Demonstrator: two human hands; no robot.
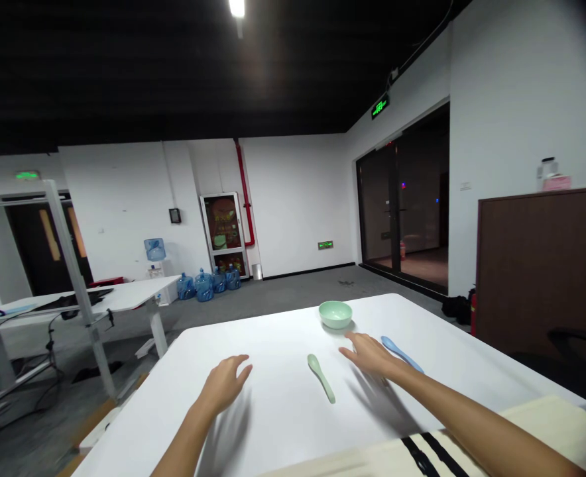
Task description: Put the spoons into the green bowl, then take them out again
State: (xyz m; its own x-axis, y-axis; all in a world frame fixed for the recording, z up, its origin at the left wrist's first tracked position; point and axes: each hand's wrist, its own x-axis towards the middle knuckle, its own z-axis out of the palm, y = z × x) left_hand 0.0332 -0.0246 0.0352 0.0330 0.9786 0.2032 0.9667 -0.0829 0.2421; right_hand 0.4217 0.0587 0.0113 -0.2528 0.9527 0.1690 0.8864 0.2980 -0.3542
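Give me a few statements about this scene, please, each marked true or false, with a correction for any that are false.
1. The pale green bowl stands upright on the white table. True.
2. The right hand grips the blue spoon. False: the hand is open, with the spoon beside it and not gripped.
3. The green spoon lies inside the bowl. False: it lies on the table, apart from the bowl.
4. The left hand holds nothing. True.
5. Blue water jugs stand on the floor by the far wall. True.
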